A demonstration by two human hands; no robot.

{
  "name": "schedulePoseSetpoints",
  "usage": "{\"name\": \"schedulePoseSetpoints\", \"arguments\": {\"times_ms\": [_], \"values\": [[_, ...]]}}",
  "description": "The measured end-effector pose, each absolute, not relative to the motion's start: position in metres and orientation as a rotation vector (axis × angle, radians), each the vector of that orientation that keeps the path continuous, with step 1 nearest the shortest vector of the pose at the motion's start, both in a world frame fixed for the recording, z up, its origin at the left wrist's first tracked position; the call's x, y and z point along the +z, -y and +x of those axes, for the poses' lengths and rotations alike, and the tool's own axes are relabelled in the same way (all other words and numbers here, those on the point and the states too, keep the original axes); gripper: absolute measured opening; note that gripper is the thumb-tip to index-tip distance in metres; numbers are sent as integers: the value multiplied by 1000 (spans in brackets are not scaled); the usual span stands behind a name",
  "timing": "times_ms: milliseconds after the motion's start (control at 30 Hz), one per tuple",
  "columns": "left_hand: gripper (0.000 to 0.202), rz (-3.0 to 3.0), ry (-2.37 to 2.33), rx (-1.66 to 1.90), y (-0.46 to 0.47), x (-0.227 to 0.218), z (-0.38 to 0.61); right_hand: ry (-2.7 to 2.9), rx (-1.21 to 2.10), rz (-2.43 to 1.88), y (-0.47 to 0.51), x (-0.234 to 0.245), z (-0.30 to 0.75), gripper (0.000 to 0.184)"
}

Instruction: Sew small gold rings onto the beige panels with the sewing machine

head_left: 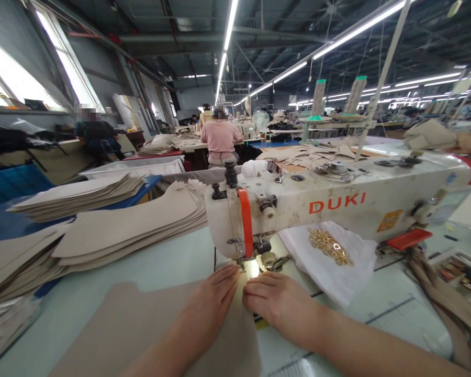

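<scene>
my left hand [214, 298] and right hand [277, 301] lie flat and released, pressing the beige piece [133, 330] at the presser foot [255, 257]. i'd best feed it evenly, keeping both hands clear of that foot.

A garment factory floor — long rows of tube lights [353, 30] hang overhead. Sewing machines [337, 204], stacked cut fabric pieces [133, 222] and seated workers [221, 139] fill the hall.
</scene>
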State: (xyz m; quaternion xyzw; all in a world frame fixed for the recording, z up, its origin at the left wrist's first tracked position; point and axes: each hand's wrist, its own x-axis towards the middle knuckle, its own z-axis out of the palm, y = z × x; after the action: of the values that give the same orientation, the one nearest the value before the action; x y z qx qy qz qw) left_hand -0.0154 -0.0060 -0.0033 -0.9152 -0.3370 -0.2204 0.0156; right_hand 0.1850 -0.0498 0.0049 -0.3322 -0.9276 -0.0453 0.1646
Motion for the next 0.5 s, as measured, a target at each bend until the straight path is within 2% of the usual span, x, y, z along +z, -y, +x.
{"name": "schedulePoseSetpoints", "arguments": {"times_ms": [500], "values": [[32, -2847, 1033, -752, 1, 3, -16, 2669, -86, -951, 47, 9, 185, 11]]}}
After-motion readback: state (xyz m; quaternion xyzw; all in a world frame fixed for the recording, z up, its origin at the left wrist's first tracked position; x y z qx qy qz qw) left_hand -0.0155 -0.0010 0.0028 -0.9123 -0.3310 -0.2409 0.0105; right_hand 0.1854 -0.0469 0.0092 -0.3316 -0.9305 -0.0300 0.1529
